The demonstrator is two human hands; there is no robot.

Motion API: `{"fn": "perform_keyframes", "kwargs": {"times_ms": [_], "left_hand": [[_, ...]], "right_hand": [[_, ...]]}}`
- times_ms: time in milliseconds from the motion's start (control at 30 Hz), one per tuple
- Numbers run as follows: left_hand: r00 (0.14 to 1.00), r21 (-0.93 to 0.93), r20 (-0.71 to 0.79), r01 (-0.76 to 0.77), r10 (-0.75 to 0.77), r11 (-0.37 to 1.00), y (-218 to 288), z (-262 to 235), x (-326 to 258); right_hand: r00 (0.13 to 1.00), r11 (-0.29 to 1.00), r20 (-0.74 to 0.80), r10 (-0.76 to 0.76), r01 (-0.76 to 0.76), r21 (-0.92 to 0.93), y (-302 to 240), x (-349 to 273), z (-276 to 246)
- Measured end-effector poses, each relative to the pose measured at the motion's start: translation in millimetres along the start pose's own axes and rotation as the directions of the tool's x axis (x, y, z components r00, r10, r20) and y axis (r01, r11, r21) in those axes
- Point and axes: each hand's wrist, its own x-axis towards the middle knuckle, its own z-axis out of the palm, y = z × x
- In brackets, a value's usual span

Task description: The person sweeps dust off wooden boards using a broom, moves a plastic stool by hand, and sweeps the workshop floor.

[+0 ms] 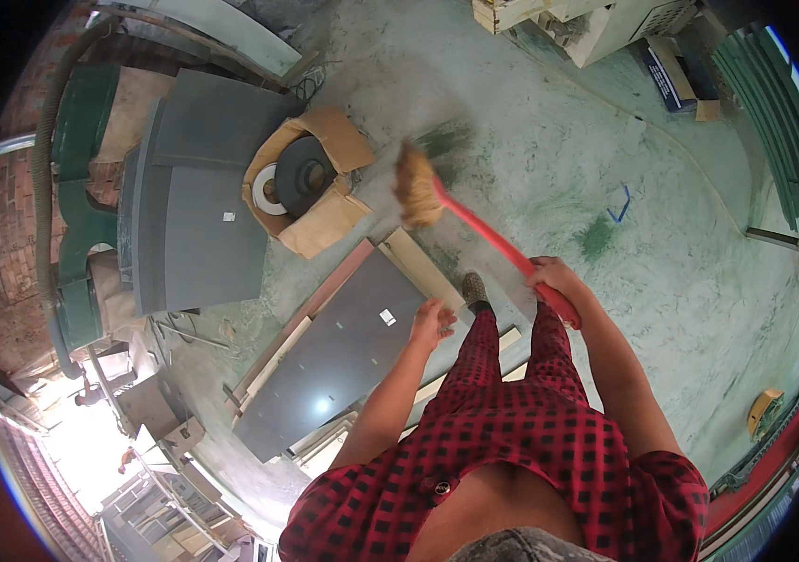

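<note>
My right hand [555, 277] is wrapped round the red handle of a short broom [486, 230], near the handle's end. The broom points forward and left. Its tan bristles are blurred and hang over or touch the floor beside a dark smudge; I cannot tell which. My left hand [431, 324] holds nothing, its fingers loosely bent and apart. It hovers at the right end of a dark grey board [339, 351] with a white label, lying low on the left.
An opened cardboard box [326, 234] with round black and white rolls stands left of the bristles. Behind it lean large grey boards [207, 220]. A blue V-shaped strip [621, 204] lies on the dusty green floor [662, 300]. A pale machine [596, 28] stands far ahead.
</note>
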Motion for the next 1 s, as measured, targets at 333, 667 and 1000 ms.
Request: {"fn": "perform_keyframes", "kwargs": {"times_ms": [333,667,1000], "left_hand": [[0.981,-0.033,-0.183,0.064,-0.069,0.997,-22.3,-86.1,-41.0],[0.930,-0.005,-0.351,0.116,-0.111,0.993,-53.3,-169.5,-74.9],[0.919,0.055,-0.383,0.117,-0.087,0.992,-70.9,-176.5,-118.4]], "right_hand": [[0.954,0.975,-0.275,0.117,-0.058,0.214,31.8,-127.6,-39.2],[0.943,0.967,-0.333,0.024,0.063,0.248,1.2,-213.9,10.5],[0.945,0.937,-0.007,-0.328,0.327,0.126,-90.4,1.8,59.2]]}}
